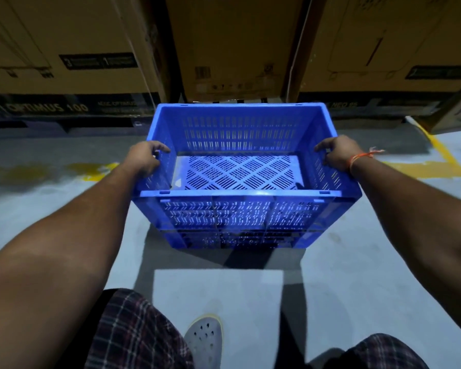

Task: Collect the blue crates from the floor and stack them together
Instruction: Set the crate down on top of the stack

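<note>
Both hands, left hand [144, 159] and right hand [336, 155], curl fingers over opposite rims of the blue slotted plastic crate [240, 209], balancing its load evenly.

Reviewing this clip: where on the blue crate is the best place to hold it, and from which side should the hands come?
Best held by the top rim of its two short end walls, one hand from each side. The blue crate is wide, open-topped and level, so opposite ends balance it. That matches the view: the left hand and right hand each curl over an end rim.
</note>
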### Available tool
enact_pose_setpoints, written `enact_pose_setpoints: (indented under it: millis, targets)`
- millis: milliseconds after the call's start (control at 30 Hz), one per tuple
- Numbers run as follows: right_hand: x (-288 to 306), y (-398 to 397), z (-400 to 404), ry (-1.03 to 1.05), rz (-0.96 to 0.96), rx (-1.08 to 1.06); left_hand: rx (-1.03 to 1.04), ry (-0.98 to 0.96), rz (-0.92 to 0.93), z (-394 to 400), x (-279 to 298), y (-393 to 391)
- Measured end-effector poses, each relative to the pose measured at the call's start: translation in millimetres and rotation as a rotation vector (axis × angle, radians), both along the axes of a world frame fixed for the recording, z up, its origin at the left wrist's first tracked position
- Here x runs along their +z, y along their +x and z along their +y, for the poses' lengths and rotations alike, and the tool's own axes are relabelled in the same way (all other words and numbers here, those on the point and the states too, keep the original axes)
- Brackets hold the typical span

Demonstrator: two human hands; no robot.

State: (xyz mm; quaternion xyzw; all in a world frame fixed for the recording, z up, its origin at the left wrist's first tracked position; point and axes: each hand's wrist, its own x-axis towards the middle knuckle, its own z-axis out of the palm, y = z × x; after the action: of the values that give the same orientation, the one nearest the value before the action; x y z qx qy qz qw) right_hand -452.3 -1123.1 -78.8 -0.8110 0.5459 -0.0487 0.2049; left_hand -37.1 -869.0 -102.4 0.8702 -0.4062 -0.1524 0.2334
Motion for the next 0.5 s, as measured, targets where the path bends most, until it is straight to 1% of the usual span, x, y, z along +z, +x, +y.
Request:
enact_pose_setpoints:
  millis: [233, 367, 500]
  targets:
    - [-3.7, 1.4, -1.4, -0.009, -0.009, -0.022, -0.034, 0.033, 0.037, -4.3, -2.6, 6.0]
    - [-5.5, 2.4, 0.4, -0.042, -0.015, -0.04, -0.016, 0.039, -0.002, -3.4, -3.6, 6.6]
    - [-7.2, 1.4, -0.6, -0.113, 0.022, -0.012, -0.025, 0.075, -0.049, -3.5, -3.7, 3.6]
